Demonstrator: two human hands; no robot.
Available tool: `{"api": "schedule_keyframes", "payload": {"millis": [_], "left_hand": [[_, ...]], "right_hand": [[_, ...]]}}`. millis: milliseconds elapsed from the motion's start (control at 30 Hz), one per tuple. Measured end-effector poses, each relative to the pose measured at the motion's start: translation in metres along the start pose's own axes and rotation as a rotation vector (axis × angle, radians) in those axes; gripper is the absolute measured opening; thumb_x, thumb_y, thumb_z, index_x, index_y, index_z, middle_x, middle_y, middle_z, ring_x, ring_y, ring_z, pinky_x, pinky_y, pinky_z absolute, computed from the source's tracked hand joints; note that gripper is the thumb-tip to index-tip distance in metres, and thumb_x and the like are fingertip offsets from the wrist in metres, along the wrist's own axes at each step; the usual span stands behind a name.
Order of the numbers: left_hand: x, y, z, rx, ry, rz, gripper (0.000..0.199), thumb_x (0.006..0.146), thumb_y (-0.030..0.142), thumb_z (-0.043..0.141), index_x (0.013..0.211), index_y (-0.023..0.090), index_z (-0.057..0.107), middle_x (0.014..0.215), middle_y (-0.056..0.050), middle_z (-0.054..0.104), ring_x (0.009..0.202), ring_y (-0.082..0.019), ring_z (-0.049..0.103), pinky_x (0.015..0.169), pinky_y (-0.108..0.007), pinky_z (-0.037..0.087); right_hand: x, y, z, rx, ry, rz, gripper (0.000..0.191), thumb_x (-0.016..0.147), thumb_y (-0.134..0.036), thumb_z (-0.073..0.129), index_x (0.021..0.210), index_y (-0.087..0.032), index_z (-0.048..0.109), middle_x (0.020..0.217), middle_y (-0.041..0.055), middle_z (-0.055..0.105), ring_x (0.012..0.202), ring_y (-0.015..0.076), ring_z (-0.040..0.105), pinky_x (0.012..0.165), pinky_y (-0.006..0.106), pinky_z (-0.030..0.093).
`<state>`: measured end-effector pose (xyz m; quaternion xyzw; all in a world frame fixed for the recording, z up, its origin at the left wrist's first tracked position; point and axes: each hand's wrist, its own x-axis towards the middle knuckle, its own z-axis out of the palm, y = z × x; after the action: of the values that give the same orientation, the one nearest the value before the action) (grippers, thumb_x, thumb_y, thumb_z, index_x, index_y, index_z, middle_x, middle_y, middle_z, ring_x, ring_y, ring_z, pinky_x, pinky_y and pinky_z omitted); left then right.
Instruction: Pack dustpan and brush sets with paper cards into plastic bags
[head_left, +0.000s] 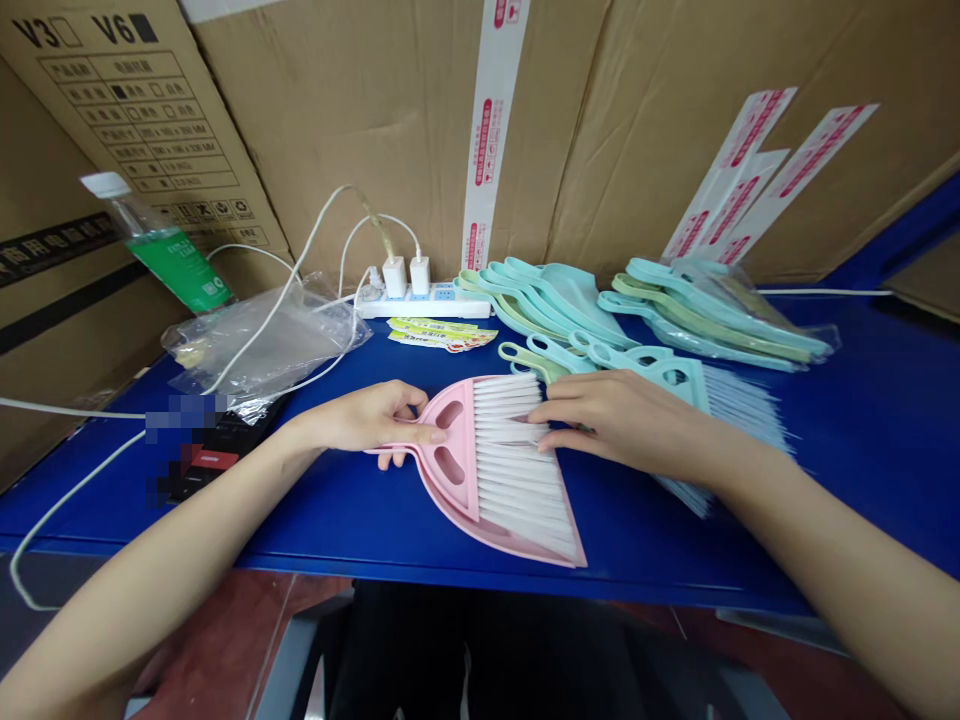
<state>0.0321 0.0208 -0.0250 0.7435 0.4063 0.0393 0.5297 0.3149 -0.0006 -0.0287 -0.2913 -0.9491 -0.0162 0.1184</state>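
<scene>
A pink hand brush [471,455] with white bristles lies on a matching pink dustpan [517,543]. My left hand [375,418] is closed around both handles, thumb on top and fingers partly hidden underneath. From the other side my right hand [600,415] reaches in, its fingers stretched out and slightly apart, fingertips touching the bristles, which part a little there. Just behind that hand lie several light blue and green brushes [660,368], partly covered by it. Farther back are a stack of blue and green dustpans [562,300] and a second, plastic-wrapped stack [712,310].
A power strip [457,300] with white chargers stands against the cardboard. Yellow-green label strips [442,335] lie before it. At left are a clear plastic bag [262,330], a green-labelled bottle [176,260], loose white cables and a dark item [225,440]. The blue table's front edge [315,560] is near me.
</scene>
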Motion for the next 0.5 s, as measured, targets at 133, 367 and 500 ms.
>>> {"api": "schedule_keyframes", "payload": {"millis": [133, 367, 500], "left_hand": [[-0.0001, 0.0005, 0.0001, -0.010, 0.001, -0.003, 0.046, 0.076, 0.061, 0.065, 0.078, 0.016, 0.054, 0.046, 0.006, 0.055, 0.036, -0.007, 0.050, 0.035, -0.016, 0.035], [0.0012, 0.0001, 0.0002, -0.015, -0.020, -0.017, 0.049, 0.075, 0.064, 0.064, 0.080, 0.016, 0.054, 0.045, 0.007, 0.053, 0.035, -0.007, 0.049, 0.033, -0.016, 0.034], [-0.0009, 0.0007, -0.0033, 0.003, -0.068, 0.015, 0.048, 0.080, 0.063, 0.059, 0.085, 0.016, 0.054, 0.051, 0.006, 0.056, 0.038, -0.007, 0.050, 0.035, -0.016, 0.035]], "right_hand": [[-0.0002, 0.0008, 0.0009, -0.007, 0.010, -0.015, 0.030, 0.098, -0.030, 0.044, 0.087, -0.021, 0.071, 0.073, 0.0030, 0.067, 0.067, 0.0163, 0.062, 0.057, 0.026, 0.038], [-0.0014, 0.0016, -0.0007, 0.022, -0.018, 0.017, 0.030, 0.098, -0.027, 0.043, 0.087, -0.021, 0.071, 0.075, 0.0033, 0.068, 0.068, 0.0167, 0.064, 0.057, 0.027, 0.040], [-0.0016, 0.0027, 0.0007, 0.017, -0.005, -0.001, 0.035, 0.098, -0.023, 0.039, 0.083, -0.021, 0.071, 0.075, 0.0037, 0.069, 0.069, 0.0167, 0.064, 0.059, 0.027, 0.041]]}}
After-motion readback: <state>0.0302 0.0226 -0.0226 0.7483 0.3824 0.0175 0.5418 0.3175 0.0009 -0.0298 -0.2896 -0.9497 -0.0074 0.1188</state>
